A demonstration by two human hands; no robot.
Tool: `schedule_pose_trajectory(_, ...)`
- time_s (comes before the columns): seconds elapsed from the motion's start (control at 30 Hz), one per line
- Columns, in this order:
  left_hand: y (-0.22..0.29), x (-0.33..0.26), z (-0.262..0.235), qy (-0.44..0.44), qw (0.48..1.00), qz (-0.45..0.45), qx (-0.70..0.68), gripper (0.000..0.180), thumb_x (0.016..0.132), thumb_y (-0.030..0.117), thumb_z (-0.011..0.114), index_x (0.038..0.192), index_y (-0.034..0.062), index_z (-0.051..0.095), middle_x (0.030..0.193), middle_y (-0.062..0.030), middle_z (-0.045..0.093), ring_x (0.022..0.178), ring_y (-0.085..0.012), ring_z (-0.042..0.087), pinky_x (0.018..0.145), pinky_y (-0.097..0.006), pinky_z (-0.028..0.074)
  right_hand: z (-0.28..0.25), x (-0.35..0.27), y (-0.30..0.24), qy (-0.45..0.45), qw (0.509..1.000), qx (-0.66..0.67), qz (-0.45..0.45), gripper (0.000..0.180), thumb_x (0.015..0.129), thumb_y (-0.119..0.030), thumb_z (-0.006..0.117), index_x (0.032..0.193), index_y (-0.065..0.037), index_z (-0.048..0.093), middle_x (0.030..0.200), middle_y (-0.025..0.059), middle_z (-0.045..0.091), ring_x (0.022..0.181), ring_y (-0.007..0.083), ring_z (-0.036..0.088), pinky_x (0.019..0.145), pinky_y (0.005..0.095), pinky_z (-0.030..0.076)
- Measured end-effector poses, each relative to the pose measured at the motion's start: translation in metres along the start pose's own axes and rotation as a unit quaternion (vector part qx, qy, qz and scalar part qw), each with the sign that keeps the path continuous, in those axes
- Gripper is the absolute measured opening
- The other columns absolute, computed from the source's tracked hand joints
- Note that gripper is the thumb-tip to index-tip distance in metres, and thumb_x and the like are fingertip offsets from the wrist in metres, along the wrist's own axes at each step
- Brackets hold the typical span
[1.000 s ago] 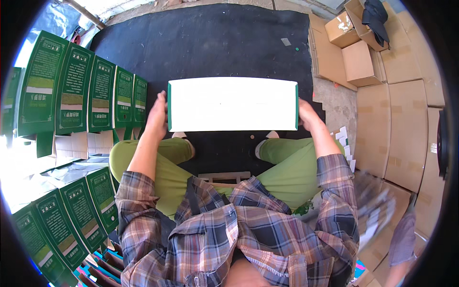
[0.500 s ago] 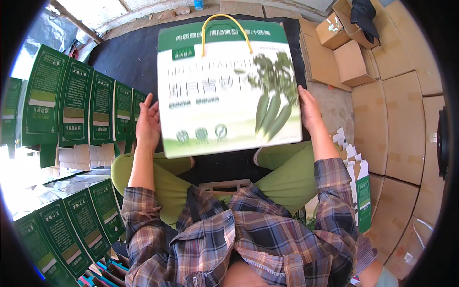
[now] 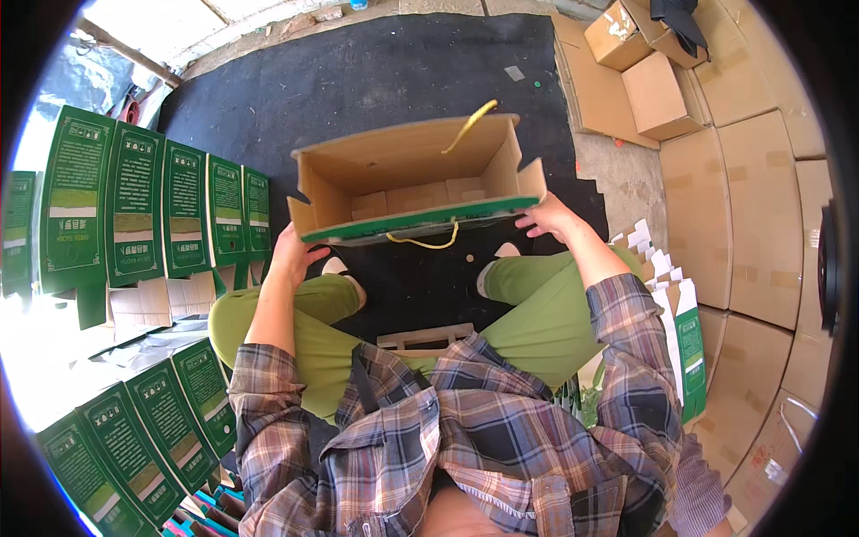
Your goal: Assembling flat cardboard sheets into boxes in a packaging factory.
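Observation:
A printed cardboard carrier box (image 3: 358,183) is in front of me, its open top turned toward me and its bare brown inside showing. A green edge runs along its near side, and a yellow cord handle (image 3: 420,243) hangs there; another yellow cord handle (image 3: 470,125) rises from the far side. My left hand (image 3: 291,258) is at the near left corner, thumb pointing inward. At the near right corner, my right hand (image 3: 548,217) has its fingers partly under the edge. The two hands hold the box between them; their contact with it is partly hidden.
Rows of green printed cartons (image 3: 139,201) stand at my left. Stacked brown cartons (image 3: 752,206) line the right, with small open boxes (image 3: 658,94) at the far right. White and green cartons (image 3: 684,349) stand beside my right arm. Black sheeting (image 3: 376,72) covers the floor.
The box has tipped from showing its printed front panel to showing its open top and inside. It sits lower between my hands, and the right hand has moved slightly inward.

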State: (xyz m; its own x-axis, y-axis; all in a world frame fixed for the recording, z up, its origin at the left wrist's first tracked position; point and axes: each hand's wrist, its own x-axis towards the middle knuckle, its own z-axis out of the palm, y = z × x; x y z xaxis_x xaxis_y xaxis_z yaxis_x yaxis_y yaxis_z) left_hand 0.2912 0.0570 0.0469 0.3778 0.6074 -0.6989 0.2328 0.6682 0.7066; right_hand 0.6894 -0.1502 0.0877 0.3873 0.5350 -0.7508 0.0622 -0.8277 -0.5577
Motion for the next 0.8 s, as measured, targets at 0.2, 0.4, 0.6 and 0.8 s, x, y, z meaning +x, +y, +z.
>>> schedule_pose_trajectory(0.2, 0.024, -0.032, 0.02, 0.055, 0.997, 0.015, 0.05, 0.06, 0.093, 0.056, 0.043, 0.129, 0.0083, 0.051, 0.121, -0.0088, 0.058, 0.111, -0.0234, 0.052, 0.081, -0.045, 0.054, -0.02, 0.004, -0.004, 0.029, 0.994, -0.087, -0.058, 0.028, 0.091, -0.018, 0.052, 0.116, -0.006, 0.061, 0.091, 0.0072, 0.067, 0.067, 0.0148, 0.065, 0.05, 0.0266, 0.048)
schedule_pose_trajectory(0.4, 0.035, -0.044, 0.024, 0.089, 0.977, 0.082, 0.174, 0.058, 0.091, 0.057, 0.048, 0.127, 0.0119, 0.054, 0.113, -0.008, 0.059, 0.098, -0.0191, 0.057, 0.062, -0.032, 0.054, -0.02, 0.004, -0.038, 0.227, 0.925, 0.022, -0.304, 0.027, 0.093, -0.023, 0.058, 0.111, -0.005, 0.066, 0.089, 0.0042, 0.069, 0.081, 0.0093, 0.062, 0.076, 0.0253, 0.049)
schedule_pose_trajectory(0.6, 0.029, -0.031, 0.021, 0.157, 0.923, 0.172, 0.307, 0.052, 0.082, 0.036, 0.069, 0.12, 0.003, 0.059, 0.101, -0.0141, 0.061, 0.081, -0.0234, 0.063, 0.061, -0.033, 0.054, 0.01, -0.022, -0.082, 0.289, 0.798, -0.215, -0.483, 0.041, 0.088, -0.021, 0.062, 0.128, -0.024, 0.057, 0.107, 0.0065, 0.065, 0.107, 0.026, 0.056, 0.092, 0.0348, 0.045)
schedule_pose_trajectory(0.8, 0.026, -0.028, 0.02, 0.185, 0.866, 0.25, 0.391, 0.054, 0.079, 0.028, 0.07, 0.125, 0.0044, 0.056, 0.105, -0.0191, 0.061, 0.095, -0.033, 0.06, 0.087, -0.041, 0.047, 0.033, -0.015, -0.094, 0.279, 0.758, -0.394, -0.438, 0.044, 0.09, -0.028, 0.058, 0.133, -0.026, 0.052, 0.121, 0.0028, 0.058, 0.12, 0.0237, 0.048, 0.098, 0.0494, 0.034)
